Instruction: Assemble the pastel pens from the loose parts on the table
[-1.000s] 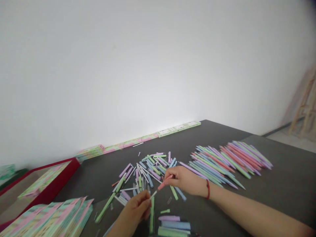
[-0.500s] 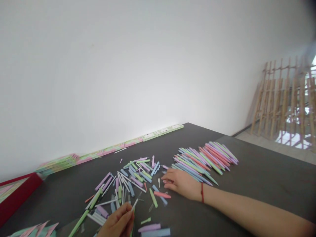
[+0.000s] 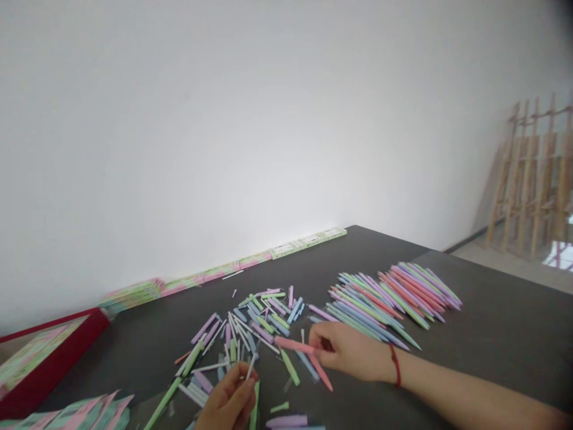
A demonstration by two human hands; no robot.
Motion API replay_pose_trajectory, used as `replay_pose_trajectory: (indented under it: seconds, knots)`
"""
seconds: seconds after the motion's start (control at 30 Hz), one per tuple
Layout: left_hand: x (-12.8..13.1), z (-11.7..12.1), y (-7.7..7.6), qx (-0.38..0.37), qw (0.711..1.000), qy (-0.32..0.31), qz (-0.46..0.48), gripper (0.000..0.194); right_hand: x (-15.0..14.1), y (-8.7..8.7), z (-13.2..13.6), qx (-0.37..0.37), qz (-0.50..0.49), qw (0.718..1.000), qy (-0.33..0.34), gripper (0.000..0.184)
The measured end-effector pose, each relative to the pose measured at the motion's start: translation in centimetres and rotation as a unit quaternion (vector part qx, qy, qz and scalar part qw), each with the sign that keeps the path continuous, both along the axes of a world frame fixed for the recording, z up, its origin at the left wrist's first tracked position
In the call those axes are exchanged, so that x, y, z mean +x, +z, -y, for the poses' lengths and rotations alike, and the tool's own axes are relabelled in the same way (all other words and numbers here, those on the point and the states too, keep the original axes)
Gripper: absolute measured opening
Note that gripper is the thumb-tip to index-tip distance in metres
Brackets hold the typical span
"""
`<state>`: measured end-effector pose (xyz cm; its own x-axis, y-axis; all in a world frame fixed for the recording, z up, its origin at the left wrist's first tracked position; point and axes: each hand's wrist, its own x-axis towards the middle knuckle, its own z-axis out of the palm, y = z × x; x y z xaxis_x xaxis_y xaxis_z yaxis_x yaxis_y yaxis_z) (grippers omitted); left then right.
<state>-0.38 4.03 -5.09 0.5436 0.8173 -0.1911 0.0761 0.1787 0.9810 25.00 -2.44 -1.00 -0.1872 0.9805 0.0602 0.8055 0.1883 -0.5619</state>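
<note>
Pens (image 3: 416, 289) right of the unassembled parts heap (image 3: 261, 332) look finished; left hand (image 3: 228, 399) pinches a refill (image 3: 252, 365), right hand (image 3: 347, 351) a coral barrel (image 3: 293, 344).

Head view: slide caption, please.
Left hand pinches a thin white rod; right hand holds a slender coral pink piece.

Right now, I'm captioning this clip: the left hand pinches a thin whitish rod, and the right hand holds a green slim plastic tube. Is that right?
One colour is wrong: in the head view, the right hand holds a coral-pink slim plastic tube, not a green one. The left hand does pinch a thin whitish rod.
</note>
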Motion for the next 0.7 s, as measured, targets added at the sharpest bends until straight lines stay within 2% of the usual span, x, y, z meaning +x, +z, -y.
replay_pose_trajectory:
  seconds: [0.03, 0.1, 0.17, 0.27, 0.37, 0.43, 0.53, 0.6, 0.63, 0.7]
  knots:
    - [0.1, 0.1, 0.2, -0.008, 1.000, 0.002, 0.022, 0.043, -0.7, 0.1, -0.3, -0.045, -0.076, 0.996, 0.033, 0.009]
    - [0.2, 0.3, 0.6, -0.005, 0.999, 0.009, 0.037, 0.044, -2.1, 0.0, -0.9, -0.138, -0.210, 0.964, 0.085, 0.010]
    - [0.1, 0.3, 1.0, 0.003, 0.999, 0.018, 0.030, 0.041, -3.0, -0.4, -1.5, -0.200, -0.280, 0.933, 0.106, 0.012]
    - [-0.2, 0.1, 1.3, 0.013, 0.999, 0.035, 0.004, 0.039, -3.1, -1.1, -2.0, -0.254, -0.326, 0.901, 0.127, 0.022]
    - [-0.2, -0.3, 1.4, 0.023, 0.999, 0.047, -0.010, 0.042, -2.2, -1.3, -2.0, -0.275, -0.319, 0.895, 0.148, 0.028]
    - [-0.1, -0.5, 1.3, 0.029, 0.998, 0.054, -0.013, 0.042, -1.9, -1.2, -1.6, -0.243, -0.273, 0.920, 0.141, 0.027]
    - [-0.2, -0.5, 1.4, 0.029, 0.997, 0.069, -0.015, 0.038, -2.5, -1.3, -1.1, -0.066, -0.128, 0.984, 0.105, 0.022]
    - [-0.4, -0.4, 1.5, 0.015, 0.997, 0.072, -0.019, 0.037, -3.3, -1.5, -0.8, 0.045, -0.037, 0.995, 0.084, 0.021]
    - [-0.6, -0.4, 1.6, 0.003, 0.997, 0.069, -0.022, 0.037, -3.6, -1.6, -0.7, 0.071, -0.010, 0.994, 0.079, 0.021]
    - [-0.9, -0.4, 1.9, -0.025, 0.998, 0.058, -0.020, 0.037, -3.8, -1.7, -0.6, 0.076, 0.005, 0.994, 0.074, 0.023]
